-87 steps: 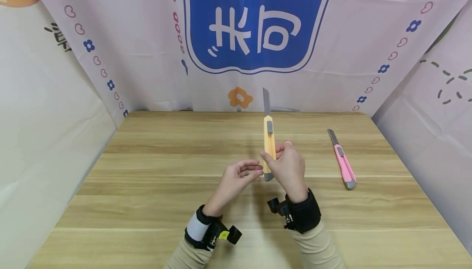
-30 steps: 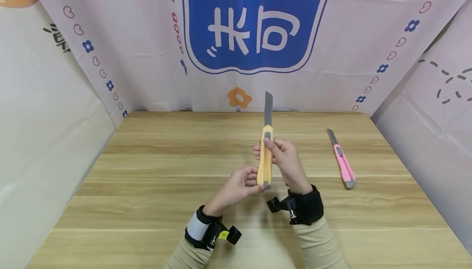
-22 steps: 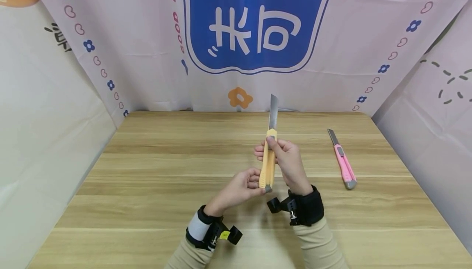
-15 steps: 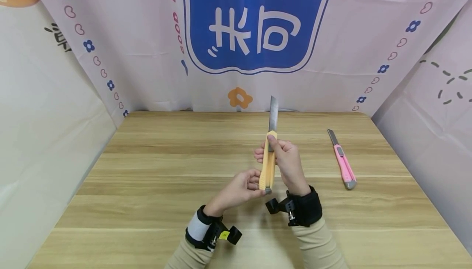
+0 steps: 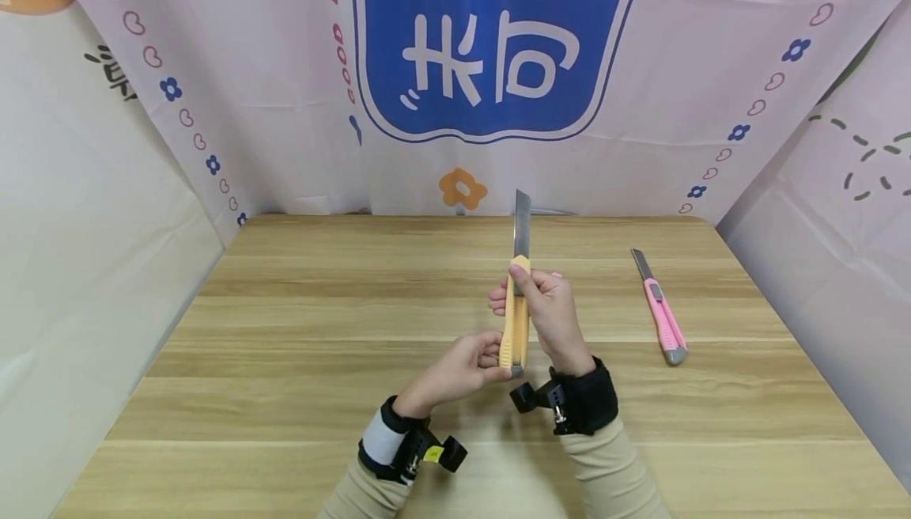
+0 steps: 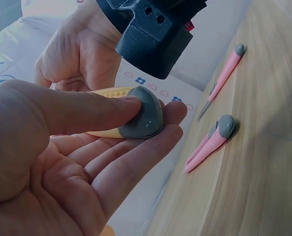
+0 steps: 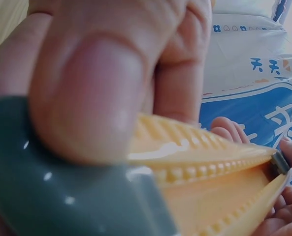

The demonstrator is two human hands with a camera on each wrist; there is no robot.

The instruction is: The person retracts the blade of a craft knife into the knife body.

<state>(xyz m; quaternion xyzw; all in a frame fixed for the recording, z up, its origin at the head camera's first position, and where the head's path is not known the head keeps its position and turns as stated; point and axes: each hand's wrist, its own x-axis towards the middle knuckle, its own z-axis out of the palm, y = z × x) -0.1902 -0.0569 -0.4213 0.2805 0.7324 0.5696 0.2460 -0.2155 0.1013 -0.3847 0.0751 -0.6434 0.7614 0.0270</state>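
A yellow utility knife (image 5: 520,321) is held upright above the table, its grey blade (image 5: 523,222) extended and pointing away. My left hand (image 5: 459,367) pinches the grey end cap (image 6: 145,115) between thumb and fingers at the knife's lower end. Higher on the handle, my right hand (image 5: 555,309) grips with its thumb over the slider, just below the blade; the thumb hides part of that slider. On the right side of the table lies a pink utility knife (image 5: 665,321) with its blade out. A second pink knife (image 6: 210,142) is mostly hidden behind my right hand in the head view.
The wooden table (image 5: 285,329) stands against a printed cloth (image 5: 299,163) at the back, with light cloth walls left and right. Wrist cameras on black straps (image 5: 587,400) hang near both hands.
Since the earliest frame my left hand has taken hold of the knife's end, and my right hand has shifted up toward the slider. Lately the knife has sunk slightly toward me.
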